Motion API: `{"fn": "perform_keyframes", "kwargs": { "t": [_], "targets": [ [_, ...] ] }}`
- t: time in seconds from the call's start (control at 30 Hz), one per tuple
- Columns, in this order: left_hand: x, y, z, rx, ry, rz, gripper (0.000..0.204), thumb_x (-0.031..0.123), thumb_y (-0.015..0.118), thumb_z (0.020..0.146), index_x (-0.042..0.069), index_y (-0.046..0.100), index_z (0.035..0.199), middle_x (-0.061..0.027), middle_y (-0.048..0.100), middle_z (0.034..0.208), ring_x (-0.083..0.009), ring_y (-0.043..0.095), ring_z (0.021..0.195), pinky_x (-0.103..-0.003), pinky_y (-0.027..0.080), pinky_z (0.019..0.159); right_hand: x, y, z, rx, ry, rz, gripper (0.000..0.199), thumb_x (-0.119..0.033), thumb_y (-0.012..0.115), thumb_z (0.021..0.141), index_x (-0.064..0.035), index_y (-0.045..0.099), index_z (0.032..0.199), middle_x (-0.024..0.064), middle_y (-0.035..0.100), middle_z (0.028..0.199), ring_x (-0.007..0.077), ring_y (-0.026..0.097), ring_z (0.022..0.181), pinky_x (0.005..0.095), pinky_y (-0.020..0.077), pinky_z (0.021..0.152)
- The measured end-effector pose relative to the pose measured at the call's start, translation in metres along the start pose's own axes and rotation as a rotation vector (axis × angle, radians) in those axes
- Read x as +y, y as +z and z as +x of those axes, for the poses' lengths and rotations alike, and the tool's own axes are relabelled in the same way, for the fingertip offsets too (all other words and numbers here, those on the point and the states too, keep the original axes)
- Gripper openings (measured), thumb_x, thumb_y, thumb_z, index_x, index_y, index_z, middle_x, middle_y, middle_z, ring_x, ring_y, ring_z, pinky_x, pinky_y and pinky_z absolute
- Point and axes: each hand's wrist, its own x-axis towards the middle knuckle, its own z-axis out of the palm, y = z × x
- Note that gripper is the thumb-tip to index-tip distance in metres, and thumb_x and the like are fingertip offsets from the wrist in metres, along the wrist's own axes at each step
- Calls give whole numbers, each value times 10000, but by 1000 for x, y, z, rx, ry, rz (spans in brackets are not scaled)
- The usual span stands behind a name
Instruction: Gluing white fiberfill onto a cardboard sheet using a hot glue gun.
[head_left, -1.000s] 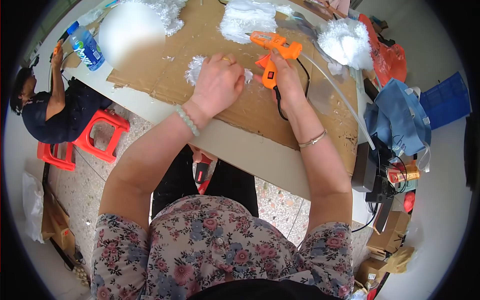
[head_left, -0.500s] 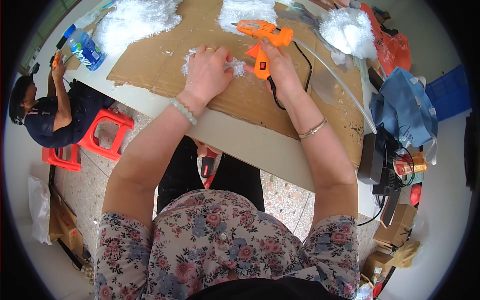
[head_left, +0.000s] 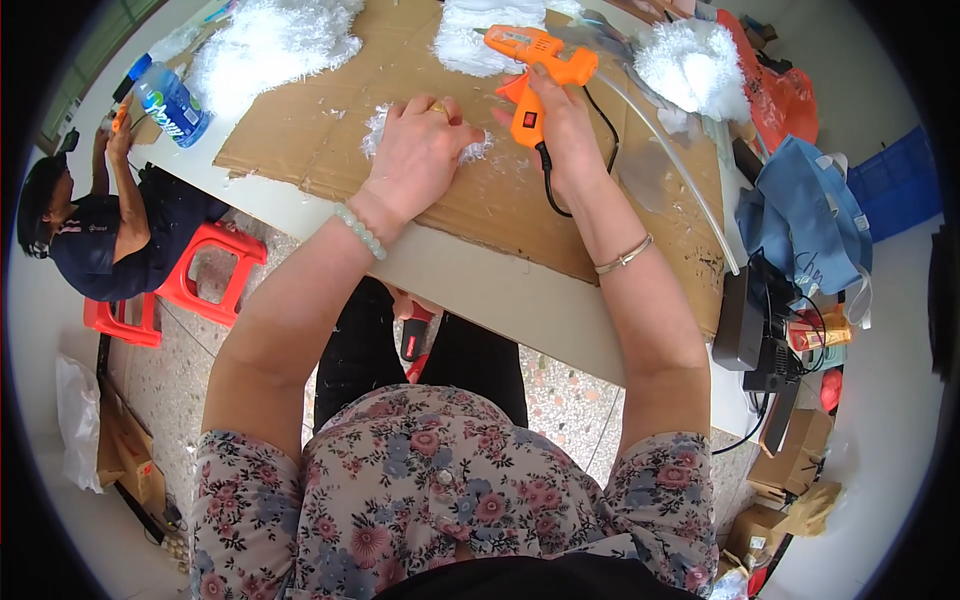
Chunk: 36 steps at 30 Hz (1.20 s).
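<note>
My right hand (head_left: 566, 138) is wrapped round the handle of an orange hot glue gun (head_left: 528, 44), held above the cardboard with its nozzle pointing to the far left. A long translucent glue stick (head_left: 668, 150) trails from the gun's back toward the right. My left hand (head_left: 418, 150) rests on a small piece of white fluffy tinsel trim (head_left: 375, 132) lying on the cardboard sheet (head_left: 300, 130). Its fingers are curled and press on the piece, whose middle they hide. Some of the white strands show on both sides of the hand.
White tinsel heaps (head_left: 275, 55) lie along the far side, another (head_left: 692, 68) at far right. A blue-labelled bottle (head_left: 168, 100) stands at left. Beyond it a co-worker (head_left: 100, 225) sits by red stools (head_left: 215, 270). At right are a blue bag (head_left: 810, 205) and black boxes with cables (head_left: 740, 325).
The glue gun has shifted slightly right and its nozzle has swung a little farther away. My left hand has turned slightly over the tinsel piece, its fingers moving toward the right.
</note>
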Motion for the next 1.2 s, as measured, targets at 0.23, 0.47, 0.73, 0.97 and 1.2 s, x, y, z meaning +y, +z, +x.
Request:
{"fn": "perform_keyframes", "kwargs": {
  "t": [0.23,0.47,0.73,0.97,1.2],
  "targets": [
    [-1,1,-8,-12,26,55,206,81,616,710,170,720,864,-4,602,870,-221,537,925,-398,410,820,20,10,-5,-62,119,-111,395,-380,495,928,-34,529,1114,42,600,937,146,596,848,233,445,608],
    [-7,5,-12,-79,-8,6,196,52,594,711,117,712,854,-13,605,894,-228,520,967,-410,390,879,19,15,-6,-110,107,-90,353,-337,505,929,-20,540,1079,66,590,949,134,557,836,285,455,726],
    [-13,-1,-14,-46,-93,-165,308,18,532,737,167,704,945,-38,624,987,-265,504,1039,-455,385,903,8,11,-4,-128,153,-136,394,-334,477,941,-18,492,1175,69,620,966,151,607,908,238,453,623],
    [-33,-5,-26,1,-224,-447,287,22,510,754,154,699,925,-61,624,1044,-300,487,1078,-487,384,910,-4,16,2,-92,86,-234,407,-384,456,941,-69,484,1196,77,610,1086,166,611,1006,245,427,731],
    [-15,-9,-26,-116,-98,-75,281,48,574,714,175,705,928,-33,610,1049,-274,474,1087,-475,345,932,10,26,14,-164,149,-188,407,-361,493,931,-49,487,1192,92,612,1069,207,621,976,286,479,751]
  ]
}}
